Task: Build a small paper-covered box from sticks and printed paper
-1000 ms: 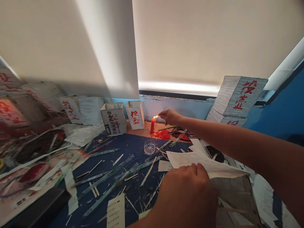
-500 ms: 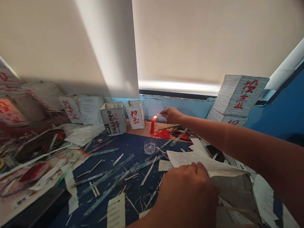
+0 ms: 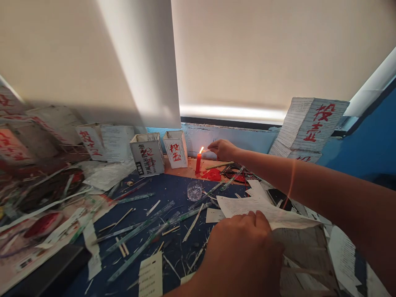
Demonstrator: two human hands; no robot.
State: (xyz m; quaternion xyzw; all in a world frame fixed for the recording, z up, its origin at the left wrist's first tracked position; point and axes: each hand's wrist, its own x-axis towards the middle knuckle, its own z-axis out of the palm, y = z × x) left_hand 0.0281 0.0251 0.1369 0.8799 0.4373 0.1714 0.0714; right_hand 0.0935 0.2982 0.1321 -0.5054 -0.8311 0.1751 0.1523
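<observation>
A red candle (image 3: 198,164) stands upright and lit near the wall. My right hand (image 3: 223,149) reaches out to it, fingers pinched on a thin stick (image 3: 206,150) whose tip meets the candle's flame. Low in the view, my left hand (image 3: 244,243) lies closed over the near edge of a paper-covered box (image 3: 306,243) with printed sheets and thin wooden strips; its fingertips are partly hidden. A loose paper flap (image 3: 241,205) sticks out beyond the knuckles. Just in front of the candle is a small clear plastic cup (image 3: 194,191).
Paper boxes (image 3: 175,149) with red characters line the wall, and a taller one (image 3: 312,123) stands at right. Transparent green-tinted strips (image 3: 144,239), sticks and paper scraps litter the dark blue tabletop. A black box (image 3: 52,272) lies at lower left.
The flame at the candle and stick tip looks taller and brighter. My right hand has barely shifted, and my left hand stays on the paper box.
</observation>
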